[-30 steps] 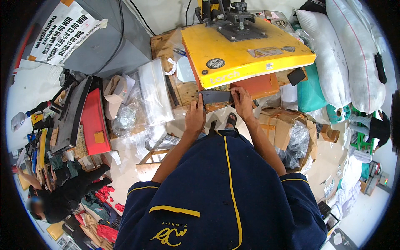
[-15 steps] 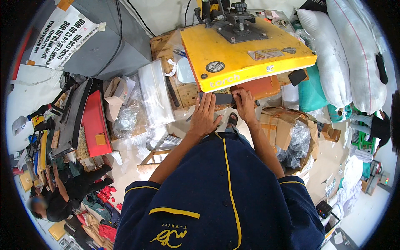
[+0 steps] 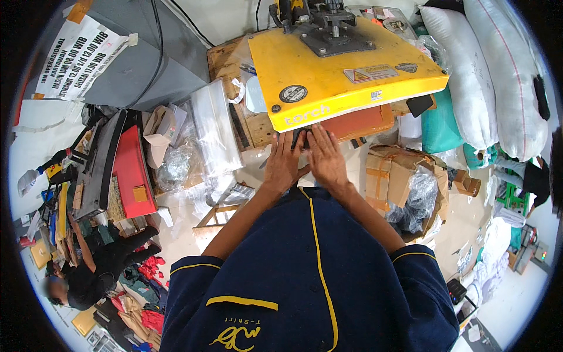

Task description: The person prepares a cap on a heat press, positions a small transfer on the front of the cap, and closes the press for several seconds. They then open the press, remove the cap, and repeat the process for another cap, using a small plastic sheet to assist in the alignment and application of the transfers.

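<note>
My left hand (image 3: pixel 281 161) and my right hand (image 3: pixel 327 159) lie side by side at the front edge of a yellow heat press (image 3: pixel 346 76), fingertips just beneath its raised upper plate. Both have their fingers stretched out, resting on a dark grey strip of material (image 3: pixel 298 139), now mostly hidden under them. The press's reddish-orange lower platen (image 3: pixel 358 122) shows to the right of my hands, on a worn wooden table (image 3: pixel 226 73).
Clear plastic sheets (image 3: pixel 214 126) and a red-topped press (image 3: pixel 135 170) are at left, a cardboard box (image 3: pixel 381 176) below right, white sacks (image 3: pixel 457 76) at right. A co-worker in black (image 3: pixel 94 270) is lower left, another person (image 3: pixel 528 182) far right.
My left hand has flattened over the strip. My right hand has moved left beside it, changing from a pinch to extended fingers. The co-worker at lower left has moved an arm.
</note>
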### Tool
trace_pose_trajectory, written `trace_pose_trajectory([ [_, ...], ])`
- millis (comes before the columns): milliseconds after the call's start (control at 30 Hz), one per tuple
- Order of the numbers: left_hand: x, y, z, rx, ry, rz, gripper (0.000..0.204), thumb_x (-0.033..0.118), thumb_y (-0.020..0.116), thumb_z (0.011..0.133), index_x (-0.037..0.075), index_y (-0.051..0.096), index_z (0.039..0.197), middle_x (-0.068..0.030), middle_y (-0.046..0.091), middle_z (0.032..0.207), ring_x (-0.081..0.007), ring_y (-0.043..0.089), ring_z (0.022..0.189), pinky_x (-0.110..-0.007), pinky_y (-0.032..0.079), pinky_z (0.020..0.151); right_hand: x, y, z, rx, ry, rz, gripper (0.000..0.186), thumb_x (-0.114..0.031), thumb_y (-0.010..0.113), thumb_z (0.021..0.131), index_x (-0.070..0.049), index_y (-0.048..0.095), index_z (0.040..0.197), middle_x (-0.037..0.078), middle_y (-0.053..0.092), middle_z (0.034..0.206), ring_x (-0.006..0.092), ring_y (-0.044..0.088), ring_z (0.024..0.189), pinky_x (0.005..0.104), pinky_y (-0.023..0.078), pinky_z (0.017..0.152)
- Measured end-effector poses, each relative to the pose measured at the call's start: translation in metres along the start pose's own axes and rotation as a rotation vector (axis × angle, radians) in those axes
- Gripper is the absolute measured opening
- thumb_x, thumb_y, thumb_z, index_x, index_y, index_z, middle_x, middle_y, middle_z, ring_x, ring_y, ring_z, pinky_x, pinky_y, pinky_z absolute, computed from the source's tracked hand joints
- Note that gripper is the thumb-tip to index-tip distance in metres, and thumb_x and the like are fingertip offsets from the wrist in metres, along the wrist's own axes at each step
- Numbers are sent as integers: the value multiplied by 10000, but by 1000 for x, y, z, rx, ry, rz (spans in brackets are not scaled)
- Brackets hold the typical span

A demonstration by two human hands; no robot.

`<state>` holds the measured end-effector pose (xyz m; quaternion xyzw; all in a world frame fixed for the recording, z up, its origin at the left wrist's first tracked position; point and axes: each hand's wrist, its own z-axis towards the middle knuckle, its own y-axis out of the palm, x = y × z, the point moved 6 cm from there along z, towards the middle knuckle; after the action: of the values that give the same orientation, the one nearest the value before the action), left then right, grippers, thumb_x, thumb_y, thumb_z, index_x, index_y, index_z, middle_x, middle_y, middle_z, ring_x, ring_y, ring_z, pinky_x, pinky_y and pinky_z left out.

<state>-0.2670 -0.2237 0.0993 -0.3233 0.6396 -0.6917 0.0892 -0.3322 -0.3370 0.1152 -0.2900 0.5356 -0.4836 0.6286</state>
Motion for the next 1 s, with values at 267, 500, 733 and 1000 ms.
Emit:
trace_pose_trajectory([
  [267,-3,1,-2,27,41,-132,935,497,722,867,24,351,1582,-340,232,1621,-502,227,1522,-593,188,1250,-4,22,-17,-145,80,-68,615,-359,527,1060,-27,405,1563,187,311,1662,373,267,1549,539,247,1241],
  [500,-12,11,-8,178,90,-243,1002,367,761,805,0,282,1605,-325,190,1652,-484,181,1546,-610,172,1243,-9,20,-15,-85,126,-42,598,-334,539,1054,-51,413,1566,166,314,1667,366,271,1548,525,237,1246],
  [733,-38,19,-12,122,173,-413,1128,342,785,782,-7,140,1638,-246,47,1715,-411,61,1593,-599,104,1256,-12,25,-13,-48,135,-118,564,-309,574,1034,-38,468,1517,181,384,1627,350,315,1532,529,248,1244],
  [1000,-90,-13,-41,370,-8,-532,830,359,715,912,70,339,1593,-216,278,1656,-389,233,1548,-538,181,1244,-9,26,-9,-93,187,-146,461,-266,540,1052,-53,551,1461,151,467,1583,322,365,1513,516,256,1242],
])
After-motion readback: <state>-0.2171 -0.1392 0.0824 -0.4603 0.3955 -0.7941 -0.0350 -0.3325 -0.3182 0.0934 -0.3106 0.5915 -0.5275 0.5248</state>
